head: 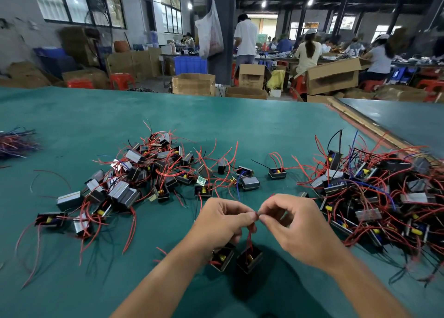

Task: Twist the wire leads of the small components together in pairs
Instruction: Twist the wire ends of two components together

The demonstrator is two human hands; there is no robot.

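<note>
The left hand and right hand meet tip to tip, fingers pinching the red leads of two components just below. The left pile and right pile flank them on the bench. Green cloth shows toward the near edge.

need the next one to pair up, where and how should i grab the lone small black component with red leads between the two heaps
Probably pinch the small black box-shaped component across its flat left and right walls, fingers coming from the near side. It sits upright on its own, and its red wire leads loop up off the top, crowding a straight-down approach.
</note>
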